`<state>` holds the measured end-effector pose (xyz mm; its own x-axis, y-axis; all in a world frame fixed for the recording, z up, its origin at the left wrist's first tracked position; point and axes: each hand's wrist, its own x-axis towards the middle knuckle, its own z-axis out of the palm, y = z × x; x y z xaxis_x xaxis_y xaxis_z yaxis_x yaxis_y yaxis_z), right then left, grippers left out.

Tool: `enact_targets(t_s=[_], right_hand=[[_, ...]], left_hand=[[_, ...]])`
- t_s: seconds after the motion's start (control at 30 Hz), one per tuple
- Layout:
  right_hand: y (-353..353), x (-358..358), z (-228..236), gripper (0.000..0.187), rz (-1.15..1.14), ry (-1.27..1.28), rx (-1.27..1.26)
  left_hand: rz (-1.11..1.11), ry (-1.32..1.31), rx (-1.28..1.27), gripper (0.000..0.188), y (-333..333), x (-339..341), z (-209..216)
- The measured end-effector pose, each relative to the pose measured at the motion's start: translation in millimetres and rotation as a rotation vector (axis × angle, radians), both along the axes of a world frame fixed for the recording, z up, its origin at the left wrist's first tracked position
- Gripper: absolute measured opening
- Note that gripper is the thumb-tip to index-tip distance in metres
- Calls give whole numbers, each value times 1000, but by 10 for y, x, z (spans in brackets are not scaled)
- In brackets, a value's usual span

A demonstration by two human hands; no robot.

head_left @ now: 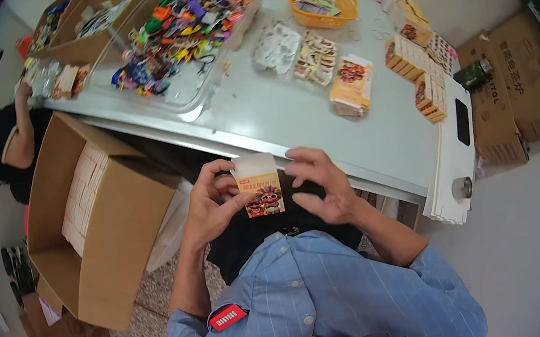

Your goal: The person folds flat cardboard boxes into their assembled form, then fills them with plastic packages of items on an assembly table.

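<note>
A small orange printed box point(262, 193) with cartoon figures and a white upper flap is in front of me, just off the table's near edge. My left hand point(215, 199) grips it by its left side, thumb across the front. To the right of the box, my right hand point(321, 187) is held apart from it, fingers spread and curved, with nothing in them. On the table beyond lies a stack of flat orange printed boxes point(351, 87). Beside that stack sit a clear bag of patterned pieces point(315, 58) and a bag of whitish pieces point(276, 46).
An open carton point(108, 258) holding packed rows stands at my left. A clear tray point(191, 111) of colourful trinkets and a yellow basket point(320, 2) are on the table. Rows of filled small boxes point(418, 74) line the right. Another person point(6, 135) works at the far left.
</note>
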<state>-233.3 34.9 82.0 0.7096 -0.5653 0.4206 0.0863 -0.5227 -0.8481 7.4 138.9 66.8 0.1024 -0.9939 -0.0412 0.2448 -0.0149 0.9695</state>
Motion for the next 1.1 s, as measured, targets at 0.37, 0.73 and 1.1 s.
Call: enact_targets(t_s=[0.37, 0.73, 1.1], right_hand=[[-914, 133, -125, 41, -227, 22, -299], [-4236, 112, 69, 51, -572, 500, -451], [-4570, 800, 95, 69, -368, 1151, -370]], left_hand=[[113, -214, -131, 43, -903, -105, -236], [169, -261, -67, 66, -1437, -240, -696], [97, -173, 63, 73, -1349, -50, -568]])
